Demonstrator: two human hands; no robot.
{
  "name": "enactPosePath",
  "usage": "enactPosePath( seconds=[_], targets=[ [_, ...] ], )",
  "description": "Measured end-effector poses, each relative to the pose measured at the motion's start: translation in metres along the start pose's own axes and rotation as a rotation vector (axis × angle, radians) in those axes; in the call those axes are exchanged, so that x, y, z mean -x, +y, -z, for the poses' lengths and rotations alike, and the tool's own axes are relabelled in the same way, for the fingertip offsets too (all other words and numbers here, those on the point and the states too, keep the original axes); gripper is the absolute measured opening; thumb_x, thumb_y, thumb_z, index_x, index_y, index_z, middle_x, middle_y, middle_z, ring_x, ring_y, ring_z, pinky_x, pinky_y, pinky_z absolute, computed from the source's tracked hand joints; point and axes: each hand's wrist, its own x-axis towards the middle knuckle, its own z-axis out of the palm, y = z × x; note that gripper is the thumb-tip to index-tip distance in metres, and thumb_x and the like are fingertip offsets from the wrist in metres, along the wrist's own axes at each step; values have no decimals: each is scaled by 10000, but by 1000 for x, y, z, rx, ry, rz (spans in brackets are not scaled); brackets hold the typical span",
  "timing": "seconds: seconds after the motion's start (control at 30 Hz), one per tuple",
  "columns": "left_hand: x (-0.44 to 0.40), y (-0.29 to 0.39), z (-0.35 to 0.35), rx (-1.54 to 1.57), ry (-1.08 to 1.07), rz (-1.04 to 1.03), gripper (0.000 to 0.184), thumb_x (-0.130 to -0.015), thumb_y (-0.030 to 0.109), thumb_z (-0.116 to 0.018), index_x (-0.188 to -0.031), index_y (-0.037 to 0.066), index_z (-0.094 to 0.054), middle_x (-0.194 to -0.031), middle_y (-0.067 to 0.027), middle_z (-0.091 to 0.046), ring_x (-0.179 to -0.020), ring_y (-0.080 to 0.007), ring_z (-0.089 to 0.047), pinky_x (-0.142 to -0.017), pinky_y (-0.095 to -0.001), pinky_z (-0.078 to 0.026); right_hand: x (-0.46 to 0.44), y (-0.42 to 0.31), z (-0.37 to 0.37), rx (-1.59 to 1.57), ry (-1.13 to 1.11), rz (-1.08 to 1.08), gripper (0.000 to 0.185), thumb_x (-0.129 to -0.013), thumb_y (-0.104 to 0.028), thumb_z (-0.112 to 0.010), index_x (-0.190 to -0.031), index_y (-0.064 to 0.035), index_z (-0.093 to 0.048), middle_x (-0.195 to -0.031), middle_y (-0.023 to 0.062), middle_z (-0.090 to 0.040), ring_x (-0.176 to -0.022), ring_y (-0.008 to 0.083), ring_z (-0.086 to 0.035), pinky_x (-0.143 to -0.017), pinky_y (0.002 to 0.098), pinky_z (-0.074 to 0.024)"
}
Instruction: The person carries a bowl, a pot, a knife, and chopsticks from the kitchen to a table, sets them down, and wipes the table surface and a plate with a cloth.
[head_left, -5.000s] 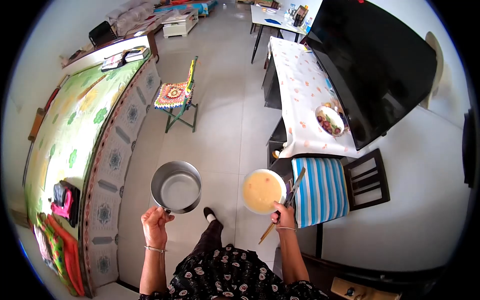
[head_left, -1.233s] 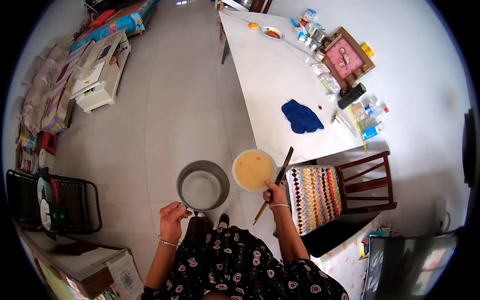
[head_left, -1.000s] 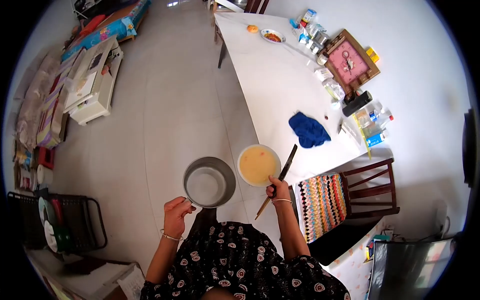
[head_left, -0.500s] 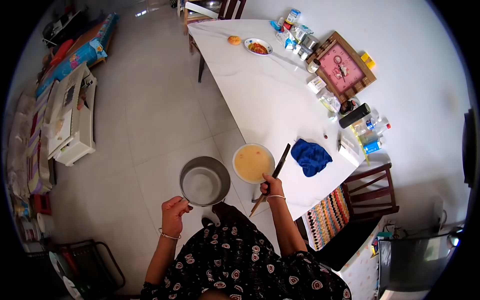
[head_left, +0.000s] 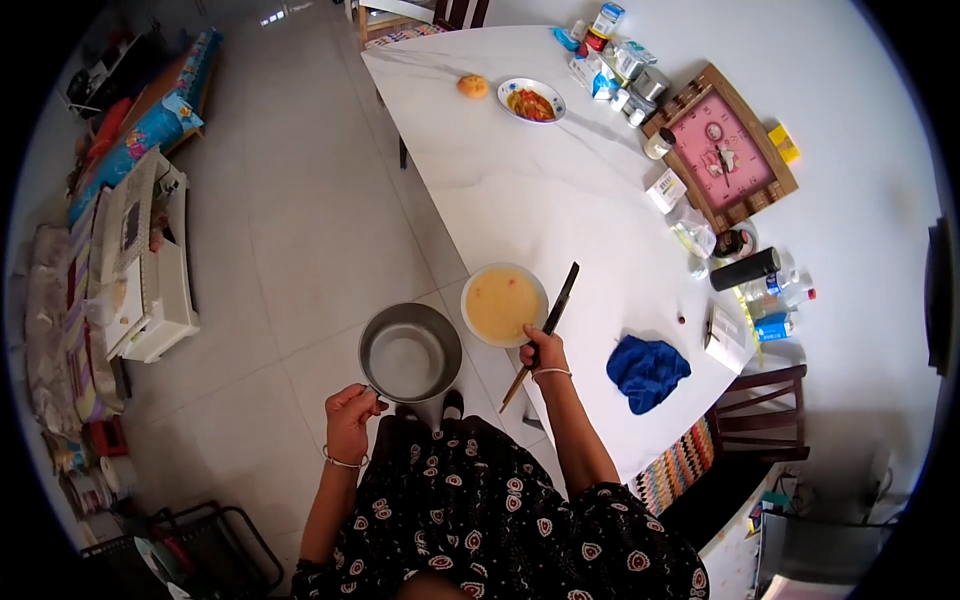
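Note:
My left hand (head_left: 348,422) is closed on the edge or handle of a metal pot (head_left: 410,352), which looks empty and is held over the floor. My right hand (head_left: 543,355) grips a white bowl (head_left: 504,305) of yellowish soup by its rim, thumb on top. The same hand also holds a dark, long utensil (head_left: 563,298) and wooden chopsticks (head_left: 513,390), crossing beside the bowl. Pot and bowl hang side by side, close together. The bowl is by the near left edge of the white table (head_left: 560,190).
On the table are a blue cloth (head_left: 648,374), a plate of food (head_left: 531,101), a bun (head_left: 473,86), a pink clock (head_left: 722,150), a black flask (head_left: 745,269) and several bottles. A chair (head_left: 760,412) stands at the right, a white cabinet (head_left: 155,270) at the left.
The view has moved forward to the white table, past the striped cushion and the television. The table now lies nearer, under the right arm. Both hands keep their holds.

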Motion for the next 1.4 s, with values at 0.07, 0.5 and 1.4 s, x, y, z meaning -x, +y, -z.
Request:
enactPosePath(
  seconds=[0.07,0.5,1.4],
  targets=[
    [-25,11,0,-50,-9,20,246,-789,86,-525,-555,54,-455,-520,-7,-422,-531,-113,-454,-647,-343,-497,-22,-9,-14,-3,12,-12,183,-768,-106,-651,-739,-57,-477,-534,10,-428,-381,124,-412,-339,249,-287],
    [-193,65,26,-103,-194,91,203,-786,87,-561,-601,10,-532,-519,-10,-463,-488,-84,-428,-631,-289,-483,-136,-27,-107,-277,107,116,246,-803,-186,-664,-823,-50,-460,-566,23,-437,-420,147,-445,-360,258,-327],
    [-472,88,-56,-119,-285,122,252,-783,80,-549,-543,28,-492,-511,-3,-426,-480,-73,-357,-631,-274,-464,-277,-129,-171,-225,158,110,333,-776,-319,-703,-802,-79,-474,-586,-12,-417,-393,88,-362,-359,226,-260]
  ],
)
